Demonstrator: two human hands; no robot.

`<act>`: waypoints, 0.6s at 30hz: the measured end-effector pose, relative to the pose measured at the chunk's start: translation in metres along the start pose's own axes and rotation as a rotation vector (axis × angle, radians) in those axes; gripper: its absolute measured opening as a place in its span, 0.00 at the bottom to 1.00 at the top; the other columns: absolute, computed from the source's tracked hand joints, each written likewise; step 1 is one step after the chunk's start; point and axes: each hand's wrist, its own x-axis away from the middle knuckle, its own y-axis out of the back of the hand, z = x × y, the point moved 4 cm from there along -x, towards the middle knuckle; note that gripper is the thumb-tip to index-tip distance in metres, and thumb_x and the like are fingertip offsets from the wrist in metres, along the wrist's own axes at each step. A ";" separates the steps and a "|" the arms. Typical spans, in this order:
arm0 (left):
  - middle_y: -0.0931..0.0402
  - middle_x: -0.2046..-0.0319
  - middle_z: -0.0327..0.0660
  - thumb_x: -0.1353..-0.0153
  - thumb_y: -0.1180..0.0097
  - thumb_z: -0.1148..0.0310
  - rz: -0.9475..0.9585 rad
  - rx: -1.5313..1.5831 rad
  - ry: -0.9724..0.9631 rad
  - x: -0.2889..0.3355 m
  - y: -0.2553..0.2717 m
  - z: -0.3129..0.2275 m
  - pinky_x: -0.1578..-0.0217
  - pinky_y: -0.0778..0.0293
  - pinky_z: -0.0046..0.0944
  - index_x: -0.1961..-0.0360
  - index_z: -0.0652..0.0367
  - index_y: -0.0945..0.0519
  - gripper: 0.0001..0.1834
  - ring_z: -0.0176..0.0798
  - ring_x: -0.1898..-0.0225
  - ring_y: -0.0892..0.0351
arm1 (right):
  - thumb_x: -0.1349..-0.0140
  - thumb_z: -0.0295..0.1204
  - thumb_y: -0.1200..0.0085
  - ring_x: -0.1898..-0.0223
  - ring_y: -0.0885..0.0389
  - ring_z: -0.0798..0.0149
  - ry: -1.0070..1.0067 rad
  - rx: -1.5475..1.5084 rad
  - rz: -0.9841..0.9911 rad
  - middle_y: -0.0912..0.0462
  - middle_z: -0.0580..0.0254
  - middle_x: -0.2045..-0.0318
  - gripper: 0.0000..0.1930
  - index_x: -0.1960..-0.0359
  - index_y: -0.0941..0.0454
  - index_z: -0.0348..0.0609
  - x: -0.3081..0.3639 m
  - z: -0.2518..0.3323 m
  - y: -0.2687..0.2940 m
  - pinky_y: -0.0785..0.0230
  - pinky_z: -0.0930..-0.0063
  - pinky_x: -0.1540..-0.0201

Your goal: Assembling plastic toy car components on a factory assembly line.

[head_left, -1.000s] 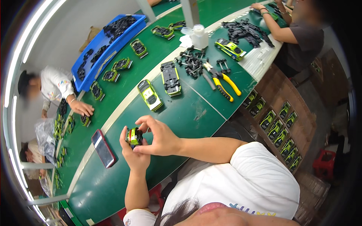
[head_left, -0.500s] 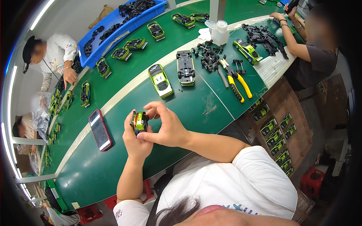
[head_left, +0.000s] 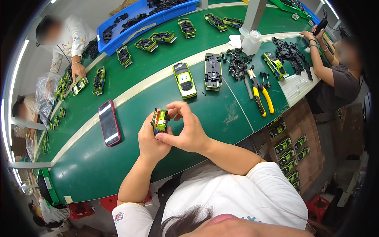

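A small green and black toy car (head_left: 160,121) is gripped in my left hand (head_left: 152,139), tilted so that one end with red parts shows. My right hand (head_left: 188,130) is curled beside it, thumb reaching to the car's lower edge and fingers bent near its other side. Beyond my hands, a green and white toy car (head_left: 184,81) stands on the table, and next to it a car lies upside down with its black chassis (head_left: 213,71) showing. Left of my hands lies a phone (head_left: 109,123) in a red case.
Yellow-handled pliers (head_left: 262,94) lie right of a pile of black wheel axles (head_left: 236,65). Behind are a white bottle (head_left: 251,42), black chassis parts (head_left: 291,55) and another green car (head_left: 275,66). A blue bin (head_left: 138,24) stands far left. Co-workers sit at both sides.
The view has shifted, so the table's contents appear further right. The car in my left hand has turned a little. At the far left, a co-worker's hand now touches a toy car.
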 end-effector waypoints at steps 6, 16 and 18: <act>0.22 0.60 0.52 0.54 0.38 0.77 -0.029 0.021 -0.056 -0.001 -0.002 -0.001 0.61 0.23 0.41 0.49 0.68 0.30 0.28 0.52 0.61 0.19 | 0.57 0.39 0.30 0.60 0.23 0.64 -0.018 0.015 0.027 0.21 0.58 0.63 0.36 0.48 0.37 0.43 -0.001 -0.003 0.001 0.31 0.69 0.56; 0.24 0.62 0.52 0.53 0.36 0.72 -0.073 -0.036 -0.074 -0.004 0.000 -0.009 0.62 0.24 0.42 0.50 0.66 0.28 0.26 0.54 0.62 0.21 | 0.56 0.34 0.29 0.62 0.24 0.67 -0.028 -0.041 0.006 0.24 0.60 0.65 0.34 0.49 0.36 0.41 -0.002 -0.004 0.001 0.31 0.73 0.57; 0.24 0.65 0.50 0.53 0.36 0.71 -0.064 -0.065 -0.097 -0.008 0.003 -0.011 0.64 0.25 0.42 0.53 0.64 0.27 0.24 0.52 0.64 0.23 | 0.55 0.34 0.29 0.62 0.24 0.67 -0.066 -0.026 0.018 0.24 0.60 0.64 0.34 0.49 0.37 0.41 0.000 -0.007 -0.001 0.31 0.73 0.57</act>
